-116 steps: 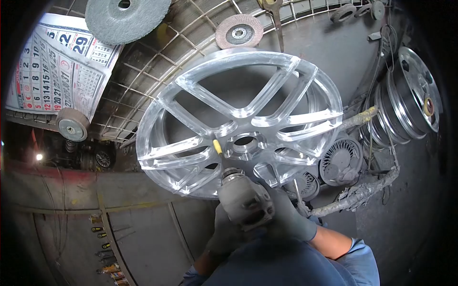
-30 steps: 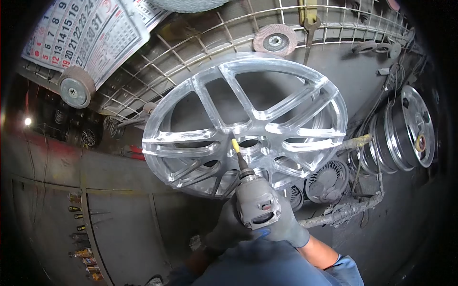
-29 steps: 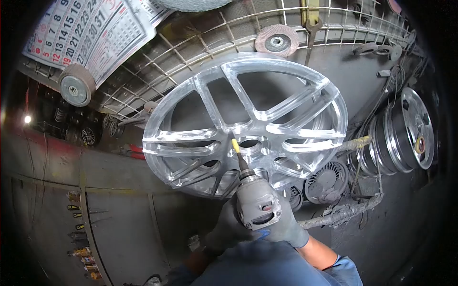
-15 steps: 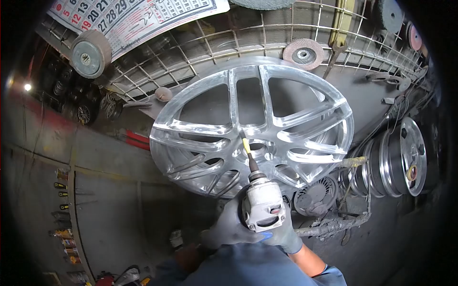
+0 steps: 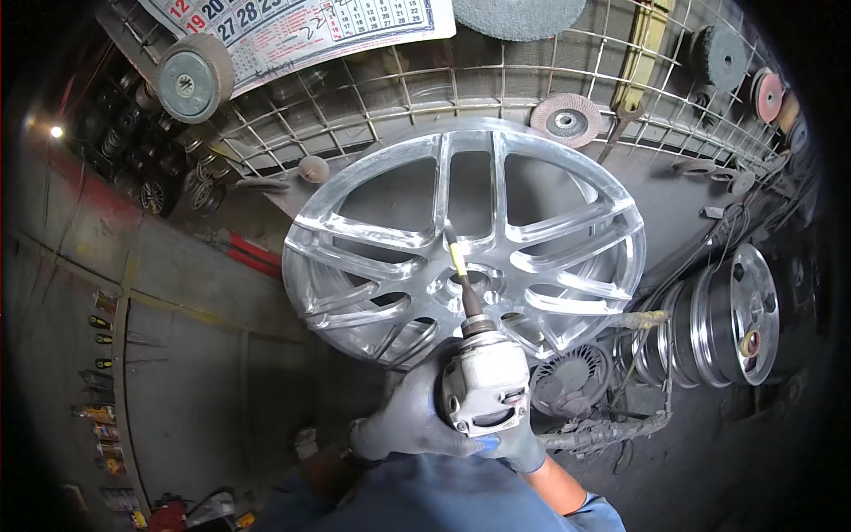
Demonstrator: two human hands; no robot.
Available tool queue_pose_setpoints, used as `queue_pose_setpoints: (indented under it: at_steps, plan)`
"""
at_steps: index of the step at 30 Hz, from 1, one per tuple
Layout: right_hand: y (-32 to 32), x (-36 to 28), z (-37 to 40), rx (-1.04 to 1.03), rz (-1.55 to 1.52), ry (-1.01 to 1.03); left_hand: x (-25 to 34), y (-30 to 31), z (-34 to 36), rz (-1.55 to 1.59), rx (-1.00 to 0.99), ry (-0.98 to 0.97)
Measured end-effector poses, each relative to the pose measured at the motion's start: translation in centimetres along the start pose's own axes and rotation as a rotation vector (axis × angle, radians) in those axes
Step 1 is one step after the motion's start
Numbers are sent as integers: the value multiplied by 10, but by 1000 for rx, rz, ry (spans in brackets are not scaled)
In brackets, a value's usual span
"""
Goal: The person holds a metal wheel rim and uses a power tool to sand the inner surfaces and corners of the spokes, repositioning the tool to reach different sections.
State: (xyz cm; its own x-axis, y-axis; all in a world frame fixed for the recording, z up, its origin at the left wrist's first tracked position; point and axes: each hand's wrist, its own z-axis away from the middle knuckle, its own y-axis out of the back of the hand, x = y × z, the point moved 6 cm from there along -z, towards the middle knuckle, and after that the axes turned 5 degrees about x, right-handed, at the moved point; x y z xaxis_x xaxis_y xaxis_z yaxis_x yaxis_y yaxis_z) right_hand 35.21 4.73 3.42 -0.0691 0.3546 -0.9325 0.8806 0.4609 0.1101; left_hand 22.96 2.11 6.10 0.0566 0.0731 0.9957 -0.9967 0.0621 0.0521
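A white die grinder points away from me, held in both gloved hands. My left hand wraps its left side. Lower right, my right hand closes round the rear of the body, its fingers partly hidden beneath. From the nose runs a long dark shaft with a yellow band and a narrow dark tip. That tip overlaps the base of a spoke, just above the hub of a bare-metal alloy wheel. Several paired spokes and the rim look bright and shiny, with duller grey patches near the hub.
Behind the wheel, a wire grid carries a flap disc, a flap wheel and a calendar. More rims stand at right beside a wrapped metal frame. Screwdrivers hang at left.
The view has shifted, with the wheel's upper edge lower in the picture. The grinder's tip sits slightly higher along the spoke base, and both hands keep their hold.
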Motion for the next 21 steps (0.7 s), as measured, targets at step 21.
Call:
queue_pose_setpoints:
  at_steps: [21]
  plan:
    - [-5, 5, 3, 50, 179, -175, -39, -3, -5, 357, -39, -28]
